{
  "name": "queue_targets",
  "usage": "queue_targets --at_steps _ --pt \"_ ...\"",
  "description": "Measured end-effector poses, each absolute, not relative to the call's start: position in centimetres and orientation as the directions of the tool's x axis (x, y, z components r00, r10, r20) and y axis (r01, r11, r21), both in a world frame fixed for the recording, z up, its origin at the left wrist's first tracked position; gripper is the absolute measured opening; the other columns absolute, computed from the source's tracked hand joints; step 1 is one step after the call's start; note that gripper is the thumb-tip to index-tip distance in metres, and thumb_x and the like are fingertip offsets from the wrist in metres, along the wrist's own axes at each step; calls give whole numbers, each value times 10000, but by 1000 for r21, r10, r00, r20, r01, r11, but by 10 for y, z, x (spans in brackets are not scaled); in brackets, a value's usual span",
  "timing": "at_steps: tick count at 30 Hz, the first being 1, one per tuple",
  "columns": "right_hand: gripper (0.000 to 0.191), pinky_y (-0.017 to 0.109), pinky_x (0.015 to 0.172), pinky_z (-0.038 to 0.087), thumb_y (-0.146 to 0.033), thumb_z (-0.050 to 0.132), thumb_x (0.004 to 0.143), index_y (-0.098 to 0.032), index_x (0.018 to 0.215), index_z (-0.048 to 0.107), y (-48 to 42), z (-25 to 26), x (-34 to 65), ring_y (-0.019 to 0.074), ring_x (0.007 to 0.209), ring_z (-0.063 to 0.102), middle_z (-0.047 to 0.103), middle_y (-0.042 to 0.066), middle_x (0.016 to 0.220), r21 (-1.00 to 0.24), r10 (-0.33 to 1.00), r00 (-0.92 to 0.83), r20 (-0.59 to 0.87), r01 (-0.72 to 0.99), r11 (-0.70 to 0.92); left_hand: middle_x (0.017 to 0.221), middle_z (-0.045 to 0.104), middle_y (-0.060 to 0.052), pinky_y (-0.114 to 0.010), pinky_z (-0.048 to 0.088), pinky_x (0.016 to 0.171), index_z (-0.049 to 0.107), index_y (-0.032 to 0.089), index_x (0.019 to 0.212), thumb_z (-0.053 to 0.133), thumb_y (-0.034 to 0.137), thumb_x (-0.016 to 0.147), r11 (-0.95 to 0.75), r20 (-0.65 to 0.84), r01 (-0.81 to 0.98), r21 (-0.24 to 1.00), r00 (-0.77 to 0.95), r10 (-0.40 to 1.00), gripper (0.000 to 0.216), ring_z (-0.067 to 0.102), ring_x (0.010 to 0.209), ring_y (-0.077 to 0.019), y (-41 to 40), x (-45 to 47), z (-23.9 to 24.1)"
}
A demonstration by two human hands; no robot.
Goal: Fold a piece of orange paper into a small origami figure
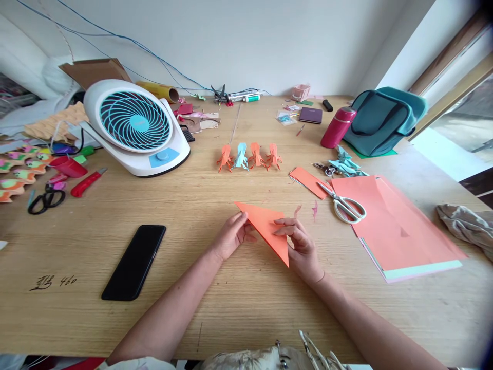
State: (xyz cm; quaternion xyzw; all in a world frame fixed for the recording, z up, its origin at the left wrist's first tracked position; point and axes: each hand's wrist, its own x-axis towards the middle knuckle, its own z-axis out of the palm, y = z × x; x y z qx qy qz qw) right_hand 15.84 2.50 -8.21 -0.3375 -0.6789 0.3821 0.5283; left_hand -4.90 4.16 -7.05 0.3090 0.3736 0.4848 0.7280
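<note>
An orange sheet of paper point(265, 224), folded into a triangle, is held between my two hands above the table. My left hand point(231, 234) pinches its left edge, thumb on top and fingers underneath. On the right side, my right hand point(300, 244) grips the paper with fingers laid over its face; the thumb is mostly hidden. Beyond the hands stands a row of folded paper figures, with a blue one point(241, 156) among orange ones point(273, 156).
To the right, white-handled scissors point(348, 209) lie on orange paper sheets point(400, 226) and a stack of orange strips point(310, 181). A black phone point(134, 262) rests at left, with a fan point(134, 123) behind it. A red bottle point(339, 127) and teal bag point(379, 123) stand back right.
</note>
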Motion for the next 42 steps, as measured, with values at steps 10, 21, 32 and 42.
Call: queue_targets --at_steps 10,21,32,42 --pt "272 393 875 528 -78 575 900 -270 1076 653 20 -83 156 225 1050 603 560 92 1141 -710 729 -408 549 231 665 1039 707 -60 -210 502 691 627 164 1121 844 289 707 259 -213 -327 909 173 962 484 646 872 -151 36 -44 -64" --pt "251 373 841 532 -80 589 884 -266 1038 659 21 -83 156 212 995 607 571 81 1096 -726 753 -382 536 247 642 1119 712 -106 -310 514 869 576 173 1105 845 333 701 164 -129 -221 961 165 978 511 664 1039 -242 37 -40 -68" --pt "191 391 828 531 -137 589 906 -268 1018 670 23 -84 156 224 977 610 594 79 1069 -738 772 -344 534 255 625 1028 701 -63 -273 502 820 556 193 1032 791 327 755 73 -53 -169 983 118 992 387 663 885 -176 39 -39 -69" --pt "263 405 854 525 -138 631 870 -278 1091 647 23 -87 156 246 1050 571 538 88 1149 -723 758 -411 507 276 633 1004 715 -73 -269 508 741 640 174 985 792 366 747 152 -130 -172 973 133 982 341 655 882 -194 36 -39 -74"
